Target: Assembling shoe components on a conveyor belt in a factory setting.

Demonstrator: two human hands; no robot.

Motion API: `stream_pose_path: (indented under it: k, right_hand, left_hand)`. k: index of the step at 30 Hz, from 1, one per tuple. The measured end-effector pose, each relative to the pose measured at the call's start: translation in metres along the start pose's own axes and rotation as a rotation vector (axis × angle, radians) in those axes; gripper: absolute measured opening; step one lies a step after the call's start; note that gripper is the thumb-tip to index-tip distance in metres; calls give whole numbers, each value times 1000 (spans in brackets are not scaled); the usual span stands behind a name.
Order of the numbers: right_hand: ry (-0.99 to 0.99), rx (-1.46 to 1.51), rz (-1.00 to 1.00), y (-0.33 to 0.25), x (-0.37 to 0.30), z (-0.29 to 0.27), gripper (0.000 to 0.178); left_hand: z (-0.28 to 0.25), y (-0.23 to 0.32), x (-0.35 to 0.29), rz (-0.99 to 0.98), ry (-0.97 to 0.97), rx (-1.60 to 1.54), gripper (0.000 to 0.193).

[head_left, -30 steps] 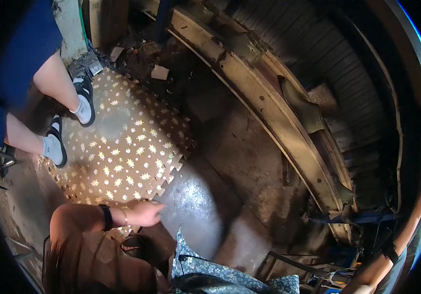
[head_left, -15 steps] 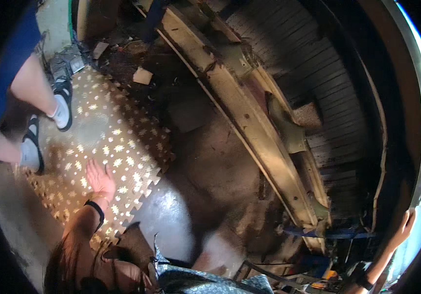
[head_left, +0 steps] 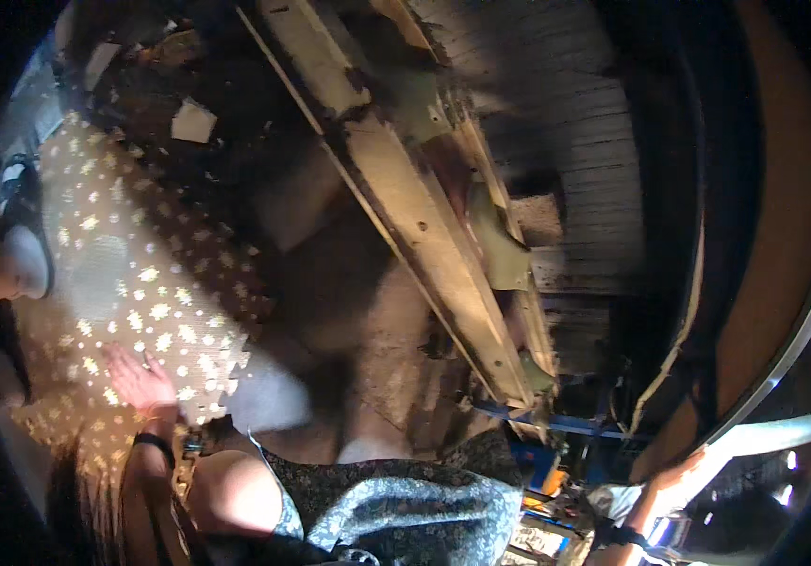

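Note:
My left hand point(head_left: 141, 381) lies palm down, fingers stretched out, over the brown foam mat point(head_left: 108, 259) with its pale flower pattern. A dark band circles that wrist, and the hand grips nothing. On the other side, my right hand point(head_left: 671, 476) is raised against the lower edge of a large curved brown panel point(head_left: 771, 274) with a shiny rim. Glare and blur hide its fingers, so I cannot tell how they bear on the edge. Between the hands runs a long yellowish beam point(head_left: 415, 222), dirty and with holes along it.
Beyond the beam is a dark grooved surface point(head_left: 580, 179). A blue bar point(head_left: 575, 423) crosses near the beam's lower end. A pale square piece point(head_left: 193, 122) lies among debris at the far left. Another person's leg and shoe point(head_left: 21, 217) are at the left edge.
My view has shifted, so the beam and mat sit further left. My left hand still lies over the mat; my right hand now appears lower, by the panel's bottom edge.

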State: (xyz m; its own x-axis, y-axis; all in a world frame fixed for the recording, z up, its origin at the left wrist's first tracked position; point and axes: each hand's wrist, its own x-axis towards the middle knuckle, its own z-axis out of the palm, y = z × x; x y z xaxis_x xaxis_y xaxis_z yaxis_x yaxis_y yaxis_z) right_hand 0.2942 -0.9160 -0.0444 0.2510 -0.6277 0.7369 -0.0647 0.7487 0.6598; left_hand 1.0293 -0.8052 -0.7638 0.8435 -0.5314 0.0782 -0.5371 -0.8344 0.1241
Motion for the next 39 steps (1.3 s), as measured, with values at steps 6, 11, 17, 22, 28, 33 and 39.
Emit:
stream_pose_path:
  k: [6,11,17,22,28,33,39]
  right_hand:
    - [510,350,-11,-32,16,-43,52]
    - [221,849,328,-20,12,-44,49]
    - [350,791,141,-24,12,-54,57]
    - [405,842,16,-24,18,-63,46]
    - [250,1231,334,-32,18,-76,49]
    - [366,826,137,-29,14,-73,47]
    - [369,790,74,-4,10,-37,49]
  left_hand:
    - [0,-18,2,68,208,-109,56]
    - [10,-20,-8,-26,12,-22,58]
    - [25,-41,-14,215,118,-111,59]
    - [43,-52,-21,125,19,-156,60]
    - [46,-27,-22,109,2,-149,60]
    - [27,-31,-21,87,1,-104,60]
    - [28,-37,-17,41,-56,-35,60]
